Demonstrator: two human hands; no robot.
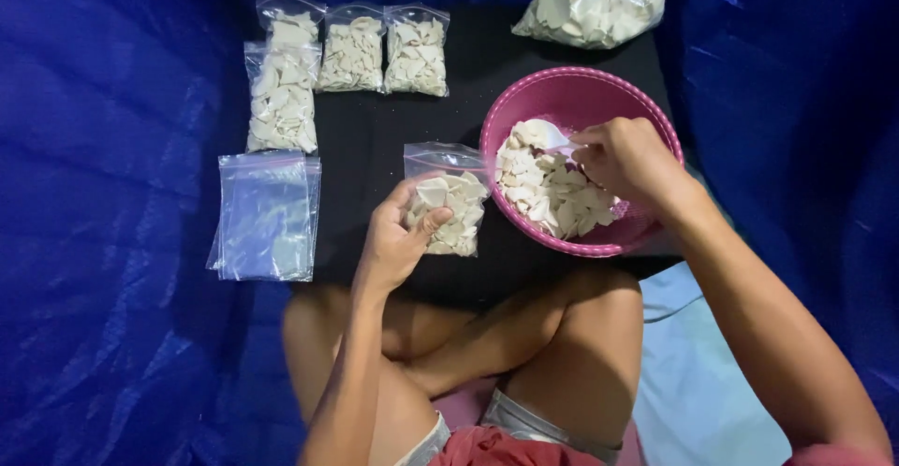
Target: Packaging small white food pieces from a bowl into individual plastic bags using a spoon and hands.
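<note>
Fingers of my left hand (398,236) are gripping a clear chip-filled bag (448,202); my right hand (626,159) is pinching a white scoop (546,135) in the ribbed pink basket (599,87).

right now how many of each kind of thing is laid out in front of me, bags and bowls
small filled bags: 5, four in the back row and one in the left hand
big bag: 1
empty bag stack: 1
pink bowl: 1
total: 8
</note>
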